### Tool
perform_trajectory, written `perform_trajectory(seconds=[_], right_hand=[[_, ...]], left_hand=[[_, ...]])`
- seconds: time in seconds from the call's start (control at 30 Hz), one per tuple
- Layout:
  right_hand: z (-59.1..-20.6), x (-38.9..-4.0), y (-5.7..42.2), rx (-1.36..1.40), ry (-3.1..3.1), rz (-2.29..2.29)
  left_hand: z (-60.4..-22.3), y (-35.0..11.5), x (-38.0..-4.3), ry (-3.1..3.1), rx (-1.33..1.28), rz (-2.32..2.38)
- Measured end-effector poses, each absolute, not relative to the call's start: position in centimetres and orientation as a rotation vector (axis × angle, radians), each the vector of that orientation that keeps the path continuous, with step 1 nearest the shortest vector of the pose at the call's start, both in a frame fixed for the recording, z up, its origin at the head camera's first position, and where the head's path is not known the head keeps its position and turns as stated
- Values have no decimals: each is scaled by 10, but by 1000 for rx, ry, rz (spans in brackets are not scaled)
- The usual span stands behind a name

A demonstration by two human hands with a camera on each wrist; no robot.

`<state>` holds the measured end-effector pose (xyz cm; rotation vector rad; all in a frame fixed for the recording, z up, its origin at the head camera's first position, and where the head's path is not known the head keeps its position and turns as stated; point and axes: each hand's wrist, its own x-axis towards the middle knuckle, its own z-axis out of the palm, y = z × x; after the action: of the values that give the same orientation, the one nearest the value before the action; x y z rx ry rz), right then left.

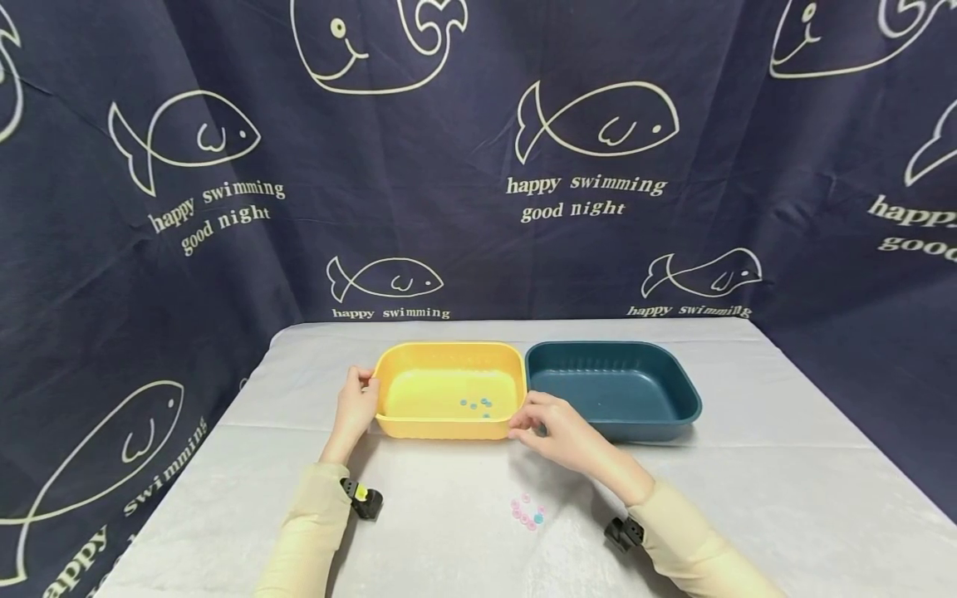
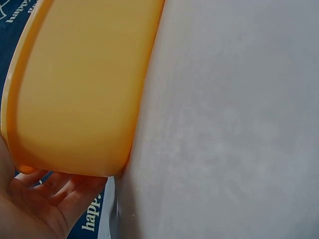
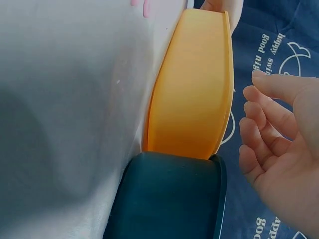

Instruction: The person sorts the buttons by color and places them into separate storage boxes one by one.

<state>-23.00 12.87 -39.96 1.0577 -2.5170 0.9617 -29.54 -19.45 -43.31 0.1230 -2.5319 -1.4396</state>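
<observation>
A yellow plastic bin [image 1: 441, 429] stands on the table, with several small blue buttons [image 1: 474, 406] lying on its floor towards the right. My left hand [image 1: 357, 405] grips the bin's left end, its fingers against the outer end wall and the thumb up by the rim in the left wrist view. Over the bin's front right corner hovers my right hand [image 1: 557, 430]; in the right wrist view its fingers [image 3: 255, 130] are loosely bent and hold nothing. Beside the yellow bin, a dark teal bin [image 1: 658, 429] overlaps its right end in the right wrist view.
In front of the bins, several pink buttons [image 1: 517, 512] and one blue button [image 1: 538, 518] lie in a small group on the pale table cover [image 1: 434, 531]. A dark blue curtain [image 1: 478, 232] with fish drawings hangs behind and at the sides.
</observation>
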Motion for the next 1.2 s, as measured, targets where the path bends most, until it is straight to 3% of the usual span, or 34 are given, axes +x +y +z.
perform_trajectory(seconds=[1.2], right_hand=[[-415, -199, 147, 1093, -2620, 903]], left_hand=[[-431, -195, -294, -2536, 114, -1444]])
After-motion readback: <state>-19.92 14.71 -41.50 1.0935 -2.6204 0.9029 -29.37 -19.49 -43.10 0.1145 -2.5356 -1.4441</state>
